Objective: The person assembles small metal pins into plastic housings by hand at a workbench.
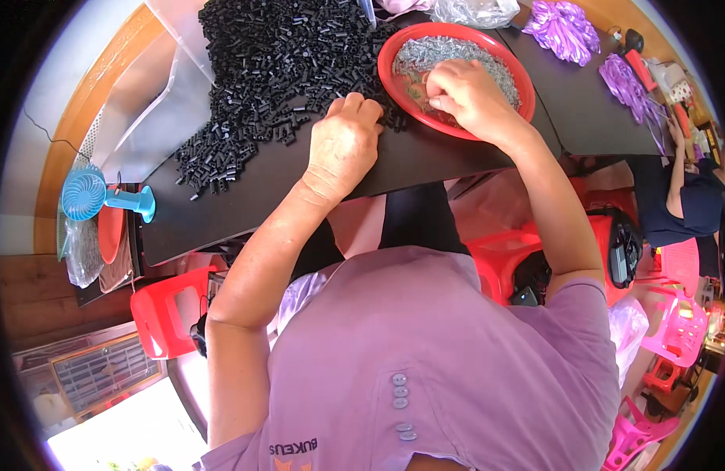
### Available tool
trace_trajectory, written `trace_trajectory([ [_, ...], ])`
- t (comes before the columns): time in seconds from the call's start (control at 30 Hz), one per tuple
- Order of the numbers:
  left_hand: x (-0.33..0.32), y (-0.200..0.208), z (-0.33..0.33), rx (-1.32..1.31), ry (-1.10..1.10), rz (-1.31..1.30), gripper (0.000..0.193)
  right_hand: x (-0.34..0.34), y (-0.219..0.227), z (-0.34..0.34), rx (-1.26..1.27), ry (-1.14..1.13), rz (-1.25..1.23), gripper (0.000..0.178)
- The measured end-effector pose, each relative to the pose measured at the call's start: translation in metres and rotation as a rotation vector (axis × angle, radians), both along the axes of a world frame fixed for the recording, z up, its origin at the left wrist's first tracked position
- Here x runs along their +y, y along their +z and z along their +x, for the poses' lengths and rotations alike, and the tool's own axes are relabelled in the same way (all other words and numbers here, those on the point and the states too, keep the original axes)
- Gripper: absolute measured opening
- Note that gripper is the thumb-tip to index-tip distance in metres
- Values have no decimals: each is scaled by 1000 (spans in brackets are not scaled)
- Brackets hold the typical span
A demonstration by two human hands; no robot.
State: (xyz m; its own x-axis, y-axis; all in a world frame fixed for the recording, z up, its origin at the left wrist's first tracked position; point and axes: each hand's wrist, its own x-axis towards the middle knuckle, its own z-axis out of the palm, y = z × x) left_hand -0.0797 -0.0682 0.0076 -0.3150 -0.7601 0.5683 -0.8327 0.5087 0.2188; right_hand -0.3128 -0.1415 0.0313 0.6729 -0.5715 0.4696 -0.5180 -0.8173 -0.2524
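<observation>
A broad heap of small black cylindrical pieces (288, 59) covers the far part of the dark table. At its near right edge is my left hand (346, 140), fingers curled under and knuckles up. Whatever it grips is hidden. To the right stands a round red tray (527, 82) with many small silvery metal parts (449, 51) spread in it. My right hand (468, 94) is over the tray's near side, its thumb and fingers pinched together. Anything between those fingertips is too small to make out.
A clear plastic bin (162, 98) borders the heap on the left. By the table's left edge stands a light-blue fan (103, 196). Bundles of purple ribbon-like strands (562, 31) lie at the far right. Another person (676, 200) works at the right, near red and pink plastic chairs (676, 330).
</observation>
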Motion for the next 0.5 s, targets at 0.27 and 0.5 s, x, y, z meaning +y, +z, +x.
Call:
trace_trajectory([
  [0.27,12,2,14,29,2,70,13,24,8,22,-505,54,484,9],
  [0.5,29,7,36,315,-38,57,10,53,-3,70,-486,54,380,8],
])
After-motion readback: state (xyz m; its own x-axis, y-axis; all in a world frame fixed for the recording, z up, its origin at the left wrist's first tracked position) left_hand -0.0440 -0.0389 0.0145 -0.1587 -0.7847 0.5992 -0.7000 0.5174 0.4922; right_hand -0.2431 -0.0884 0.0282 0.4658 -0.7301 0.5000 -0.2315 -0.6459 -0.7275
